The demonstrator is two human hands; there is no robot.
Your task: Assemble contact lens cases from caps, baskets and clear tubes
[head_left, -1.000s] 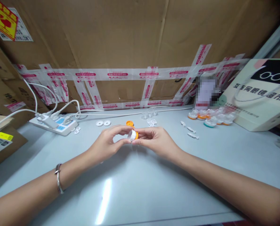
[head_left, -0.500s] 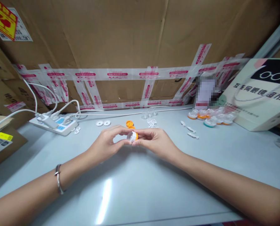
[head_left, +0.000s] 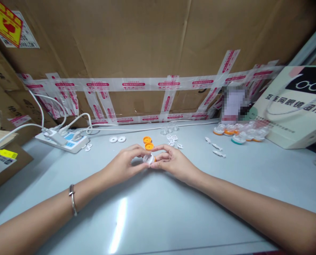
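A cardboard wall (head_left: 147,42) stands at the far side of the grey table (head_left: 158,212). A paper bag (head_left: 293,109) stands far right, and a power strip (head_left: 67,141) lies far left. In the middle the left hand (head_left: 124,164) and the right hand (head_left: 173,161) meet low over the table, the fingertips of both pinched on a small white case (head_left: 149,158), perhaps with an orange lid. Two orange caps (head_left: 148,142) lie just behind it.

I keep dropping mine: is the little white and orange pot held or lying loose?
Held: left hand and right hand both pinch the pot by fingertips, near the table.
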